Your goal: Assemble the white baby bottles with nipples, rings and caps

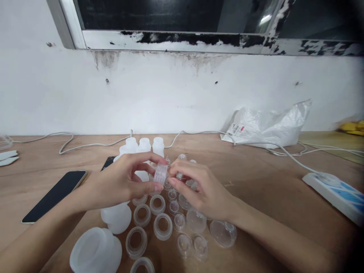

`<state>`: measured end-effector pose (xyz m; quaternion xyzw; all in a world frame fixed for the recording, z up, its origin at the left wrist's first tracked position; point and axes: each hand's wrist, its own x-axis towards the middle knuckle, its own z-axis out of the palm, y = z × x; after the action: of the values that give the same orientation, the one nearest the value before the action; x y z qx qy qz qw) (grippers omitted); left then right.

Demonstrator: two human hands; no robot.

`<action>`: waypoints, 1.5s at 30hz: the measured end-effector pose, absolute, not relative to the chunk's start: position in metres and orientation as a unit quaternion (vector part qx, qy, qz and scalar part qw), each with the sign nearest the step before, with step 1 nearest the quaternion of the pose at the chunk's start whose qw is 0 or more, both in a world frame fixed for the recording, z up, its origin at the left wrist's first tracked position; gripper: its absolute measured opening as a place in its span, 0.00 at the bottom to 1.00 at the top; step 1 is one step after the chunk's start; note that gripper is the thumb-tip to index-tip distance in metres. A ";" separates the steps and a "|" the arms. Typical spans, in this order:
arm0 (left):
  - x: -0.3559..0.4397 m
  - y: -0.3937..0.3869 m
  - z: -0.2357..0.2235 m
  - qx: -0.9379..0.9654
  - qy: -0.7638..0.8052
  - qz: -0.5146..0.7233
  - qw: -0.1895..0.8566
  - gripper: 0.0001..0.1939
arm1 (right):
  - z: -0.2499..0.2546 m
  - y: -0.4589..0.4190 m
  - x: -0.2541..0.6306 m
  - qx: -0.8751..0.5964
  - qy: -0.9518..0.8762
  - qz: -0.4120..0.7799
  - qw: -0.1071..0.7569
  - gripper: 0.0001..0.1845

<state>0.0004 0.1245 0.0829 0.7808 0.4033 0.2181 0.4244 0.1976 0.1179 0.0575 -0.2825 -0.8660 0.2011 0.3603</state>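
Note:
Between the thumb and fingers of my left hand (122, 182) is a translucent ribbed screw ring (160, 174), held on its side above the table. My right hand (196, 184) is closed in a pinch at the ring's right side; what its fingertips hold is too small and hidden to name. Under both hands lie several loose screw rings (163, 226) and, to their right, several small clear nipple-shaped parts (184, 244). Clear domed covers (223, 233) lie below my right hand. Milky white bottles (95, 250) stand or lie to the left, partly behind my left hand.
A dark phone (54, 197) lies at the left, with another dark device (108, 163) behind my left hand. A white power strip (335, 193) sits at the right, its cable running along the wall. A plastic bag (264, 127) rests against the wall (159, 94).

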 end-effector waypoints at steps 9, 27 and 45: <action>-0.002 0.130 0.083 0.717 0.321 0.235 0.573 0.15 | 0.058 0.115 0.197 -0.274 -0.863 0.180 0.385 0.07; -0.006 0.130 0.085 0.708 0.343 0.222 0.577 0.14 | 0.063 0.122 0.202 -0.284 -0.855 0.227 0.370 0.08; -0.003 0.125 0.086 0.700 0.353 0.257 0.566 0.14 | 0.063 0.109 0.200 -0.281 -0.866 0.136 0.390 0.08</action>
<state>-0.0027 0.1246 0.0857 0.6996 0.3526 0.2568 0.5659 0.1996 0.1091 0.0630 -0.2814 -0.8663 0.1355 0.3898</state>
